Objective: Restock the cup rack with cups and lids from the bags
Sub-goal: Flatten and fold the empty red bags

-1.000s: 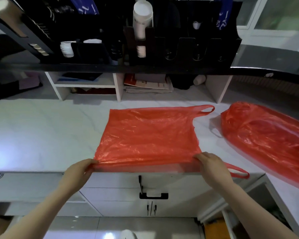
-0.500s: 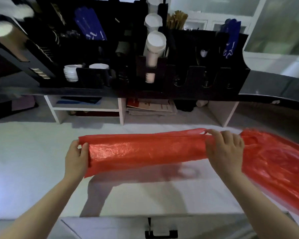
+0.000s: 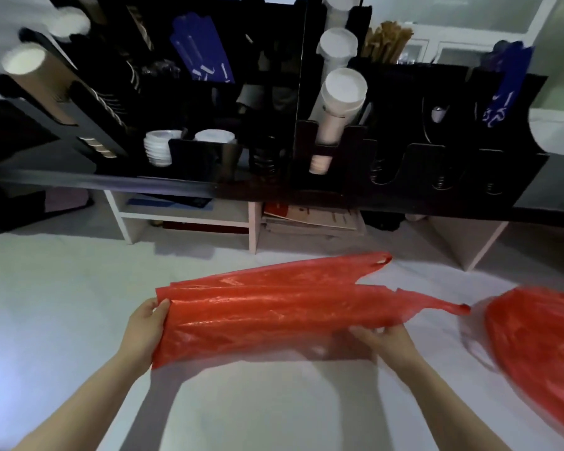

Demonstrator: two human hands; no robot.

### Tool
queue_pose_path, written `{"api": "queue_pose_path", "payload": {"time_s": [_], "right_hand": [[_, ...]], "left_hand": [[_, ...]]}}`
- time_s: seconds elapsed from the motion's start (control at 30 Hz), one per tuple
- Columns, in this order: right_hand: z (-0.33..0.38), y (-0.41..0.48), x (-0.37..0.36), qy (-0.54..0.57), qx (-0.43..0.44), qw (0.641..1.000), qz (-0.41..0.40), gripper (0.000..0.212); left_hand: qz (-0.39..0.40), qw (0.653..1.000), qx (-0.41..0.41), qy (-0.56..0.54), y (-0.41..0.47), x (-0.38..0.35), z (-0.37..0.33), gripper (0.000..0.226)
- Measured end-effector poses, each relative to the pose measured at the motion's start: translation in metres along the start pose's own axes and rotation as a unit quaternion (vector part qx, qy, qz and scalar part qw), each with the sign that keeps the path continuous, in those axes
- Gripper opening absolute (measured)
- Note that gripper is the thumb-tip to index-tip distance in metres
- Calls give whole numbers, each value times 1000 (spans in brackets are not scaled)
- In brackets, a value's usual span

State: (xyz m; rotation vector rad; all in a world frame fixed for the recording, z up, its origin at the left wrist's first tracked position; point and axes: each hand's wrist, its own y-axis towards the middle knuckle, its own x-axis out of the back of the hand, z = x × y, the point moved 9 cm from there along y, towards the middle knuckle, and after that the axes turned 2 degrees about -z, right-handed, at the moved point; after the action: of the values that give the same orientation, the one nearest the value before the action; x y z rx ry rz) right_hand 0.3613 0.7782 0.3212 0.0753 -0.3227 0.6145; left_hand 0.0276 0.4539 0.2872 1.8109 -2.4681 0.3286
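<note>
Head view: forearms are reaching forward, left hand (image 3: 145, 330) pinching the left end of the red bag (image 3: 274, 314), right hand (image 3: 389, 343) grasping its lower right edge. The bag is hanging just above the counter (image 3: 62, 304).

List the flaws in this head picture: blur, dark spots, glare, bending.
Head view: motion blur smears the right hand and the second red bag at the right edge. Head view: the cup rack is dim, its detail lost in black. Head view: a bluish glare sits on the counter at lower left, and the wide lens bows the rack's shelf edge.
</note>
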Motion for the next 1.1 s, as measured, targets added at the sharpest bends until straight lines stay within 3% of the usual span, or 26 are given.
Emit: {"api": "queue_pose_path", "payload": {"time_s": [0.1, 0.2, 0.3, 0.43, 0.5, 0.57, 0.63, 0.73, 0.87, 1.0, 1.1], "right_hand": [[3, 19, -9, -14, -4, 998, 56, 30], [-4, 31, -10, -87, 0, 994, 60, 7], [-12, 37, -8, -178, 15, 983, 29, 20], [-33, 38, -3, -241, -18, 970, 17, 30], [-38, 37, -1, -245, -16, 969, 16, 30], [-40, 37, 1, -261, -18, 965, 20, 27], [-40, 39, 4, -278, -23, 960, 15, 28], [-32, 40, 2, -285, -16, 958, 24, 31], [-32, 34, 0, -181, -23, 982, 44, 36], [-39, 22, -1, -140, -7, 988, 68, 25], [-43, 26, 9, -176, 0, 984, 22, 22]], "left_hand": [[-2, 1000, 14, -9, 0, 5, 2, 25], [-39, 999, -11, -6, -3, 16, -4, 24], [-73, 997, -23, 10, -12, 22, -9, 29], [28, 996, 57, -64, -33, 3, 23, 45], [76, 997, -5, -20, -49, -1, 22, 47], [122, 986, -62, 95, -66, -7, 16, 43], [149, 978, -60, 133, -73, -14, 15, 38], [91, 990, -51, 98, -70, -12, 9, 32], [80, 994, -33, 59, -73, -14, 6, 30], [59, 995, -34, 79, -76, -18, 9, 21], [39, 986, -56, 154, -73, -20, 10, 23]]}}
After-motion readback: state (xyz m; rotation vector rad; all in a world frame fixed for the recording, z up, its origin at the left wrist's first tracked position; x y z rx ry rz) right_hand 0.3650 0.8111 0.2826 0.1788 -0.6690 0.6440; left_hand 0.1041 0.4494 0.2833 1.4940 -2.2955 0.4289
